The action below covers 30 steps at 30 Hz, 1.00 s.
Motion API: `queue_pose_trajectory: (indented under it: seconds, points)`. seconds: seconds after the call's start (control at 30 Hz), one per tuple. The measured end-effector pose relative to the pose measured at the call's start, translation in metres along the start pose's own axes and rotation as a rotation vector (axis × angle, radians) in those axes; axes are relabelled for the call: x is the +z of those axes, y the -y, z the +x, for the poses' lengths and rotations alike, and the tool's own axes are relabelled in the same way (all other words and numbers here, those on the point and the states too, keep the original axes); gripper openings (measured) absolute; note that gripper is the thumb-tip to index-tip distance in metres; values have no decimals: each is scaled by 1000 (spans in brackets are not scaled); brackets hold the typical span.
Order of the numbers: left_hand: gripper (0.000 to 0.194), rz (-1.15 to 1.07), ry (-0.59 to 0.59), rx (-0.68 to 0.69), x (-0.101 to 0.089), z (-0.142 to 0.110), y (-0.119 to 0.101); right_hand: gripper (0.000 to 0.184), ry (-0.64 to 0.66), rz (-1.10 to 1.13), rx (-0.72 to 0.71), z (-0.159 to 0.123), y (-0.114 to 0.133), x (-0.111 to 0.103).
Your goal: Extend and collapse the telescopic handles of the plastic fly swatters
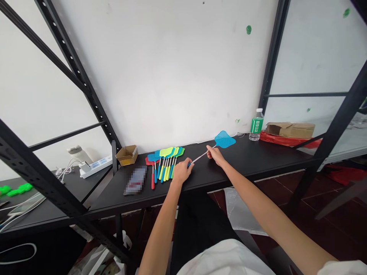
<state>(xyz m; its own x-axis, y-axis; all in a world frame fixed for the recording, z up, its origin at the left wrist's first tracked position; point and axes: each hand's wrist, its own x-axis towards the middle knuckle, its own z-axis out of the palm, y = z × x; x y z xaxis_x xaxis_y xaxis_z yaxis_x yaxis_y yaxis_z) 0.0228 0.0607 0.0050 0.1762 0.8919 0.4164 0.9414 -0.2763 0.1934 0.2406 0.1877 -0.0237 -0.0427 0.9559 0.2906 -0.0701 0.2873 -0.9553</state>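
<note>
A blue fly swatter (225, 139) with a thin metal shaft is stretched between my hands, its mesh head up and to the right. My left hand (182, 170) is closed round the blue handle, which it mostly hides. Nearer the head, my right hand (215, 154) pinches the shaft. Left of my left hand, several more fly swatters (166, 162) lie side by side on the black shelf (223, 168), with yellow, blue and green heads overlapping. A red fly swatter (153, 181) lies at the left end of this row.
A small cardboard box (127, 155) and a blurred phone-like object (135, 181) are on the left. Toward the right stand a water bottle (256, 125) and a brown carton (296, 130) on red plastic. Black metal posts (273, 53) frame the shelf; a power strip (96, 167) lies beyond the left post.
</note>
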Motion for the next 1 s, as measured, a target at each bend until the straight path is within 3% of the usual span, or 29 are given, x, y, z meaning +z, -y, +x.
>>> queue_pose_trajectory:
  seconds: [0.17,0.4,1.0]
  points:
    - [13,-42,-66,-24,-3,0,-1,60,50,-74,-30,0,-2,-2]
    - [11,-78,-86,-52,-3,1,-2,57,22,-49,-22,-1,0,-2]
    - [37,9,-16,-74,1,1,-2,48,-25,-49,-32,-4,4,-2]
